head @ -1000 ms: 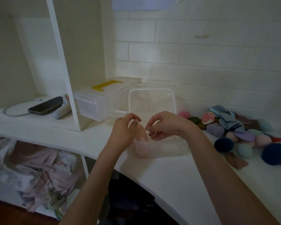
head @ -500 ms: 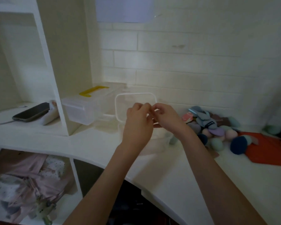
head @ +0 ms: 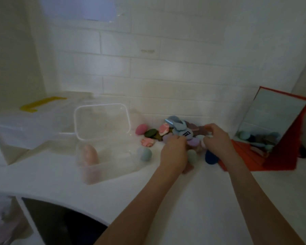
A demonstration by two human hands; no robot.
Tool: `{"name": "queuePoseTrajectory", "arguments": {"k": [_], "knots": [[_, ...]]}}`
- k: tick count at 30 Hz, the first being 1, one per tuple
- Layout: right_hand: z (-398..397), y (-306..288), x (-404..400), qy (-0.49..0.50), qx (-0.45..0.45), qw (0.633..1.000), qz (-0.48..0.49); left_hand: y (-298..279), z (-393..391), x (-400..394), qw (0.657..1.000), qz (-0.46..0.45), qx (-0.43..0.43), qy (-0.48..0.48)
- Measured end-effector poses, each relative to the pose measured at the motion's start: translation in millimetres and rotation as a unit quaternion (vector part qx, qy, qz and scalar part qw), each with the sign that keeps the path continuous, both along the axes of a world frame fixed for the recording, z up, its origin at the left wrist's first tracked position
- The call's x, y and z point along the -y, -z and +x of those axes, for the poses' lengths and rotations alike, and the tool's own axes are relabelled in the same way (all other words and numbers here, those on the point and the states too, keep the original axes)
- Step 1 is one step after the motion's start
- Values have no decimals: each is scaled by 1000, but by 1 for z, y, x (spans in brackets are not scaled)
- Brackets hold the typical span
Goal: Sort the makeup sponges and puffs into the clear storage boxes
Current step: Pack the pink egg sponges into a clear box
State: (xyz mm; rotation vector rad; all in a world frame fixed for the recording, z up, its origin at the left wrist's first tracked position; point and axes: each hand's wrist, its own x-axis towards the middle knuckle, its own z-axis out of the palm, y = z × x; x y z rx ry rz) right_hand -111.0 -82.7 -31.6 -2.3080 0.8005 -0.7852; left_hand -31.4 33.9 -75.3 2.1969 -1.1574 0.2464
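Sponges and puffs: a mixed-colour pile (head: 177, 134) on the white desk (head: 193, 200), against the tiled wall.
Clear box: open (head: 106, 156), lid up, left of the pile; one pink sponge (head: 90, 154) inside.
Left hand: (head: 174, 152) fingers curled into the pile; what it holds is hidden.
Right hand: (head: 217, 140) curled over the pile; grip unclear.
Risk: loose round sponges like the teal one (head: 145, 153) may roll off when nudged.

L hand (head: 174, 152) fwd, knuckles up; R hand (head: 217, 139) fwd, fingers curled.
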Motion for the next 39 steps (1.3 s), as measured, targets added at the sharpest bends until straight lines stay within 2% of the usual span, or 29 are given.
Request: {"name": "queuePoseTrajectory", "arguments": {"k": [2, 4, 7, 9, 12, 15, 18, 21, 25, 27, 29, 31, 33, 35, 38, 39], "knots": [[5, 16, 14, -53, -114, 991, -39, 7, 8, 17, 999, 25, -2, -45], [12, 30, 26, -34, -192, 975, -103, 11, 10, 31, 996, 53, -16, -64], [16, 32, 33, 5, -216, 968, -126, 10, 14, 46, 994, 50, -54, -77], [18, 34, 35, -3, -226, 958, -178, 8, 19, 52, 994, 34, -87, -62], [21, 39, 38, -15, -199, 959, -202, 11, 27, 54, 995, 13, -97, -27], [23, 36, 38, -58, -102, 986, -116, 11, 30, 50, 995, -18, -101, -17], [25, 28, 38, -81, -4, 994, -67, 9, 30, 44, 992, -48, -116, -6], [30, 28, 41, -30, 5, 991, -127, 2, 26, 34, 984, -130, -122, -14], [25, 33, 45, 61, -13, 976, -207, -3, 30, 28, 983, -175, -24, -57], [24, 30, 45, 71, 11, 975, -211, -4, 29, 28, 976, -207, -27, -67], [26, 22, 42, 33, 65, 984, -161, -7, 27, 28, 959, -271, -73, -45], [26, 9, 31, -56, 129, 989, -34, -10, 27, 28, 928, -332, -170, -1], [26, -4, 15, -146, 140, 979, 35, -12, 29, 30, 915, -332, -229, 18], [25, -11, 2, -209, 122, 970, 35, -16, 28, 32, 904, -310, -294, 31], [26, -17, -9, -238, 106, 965, 33, -32, 22, 31, 828, -328, -453, 34], [26, -19, -11, -237, 102, 966, 27, -35, 21, 29, 825, -334, -455, 39]]}}
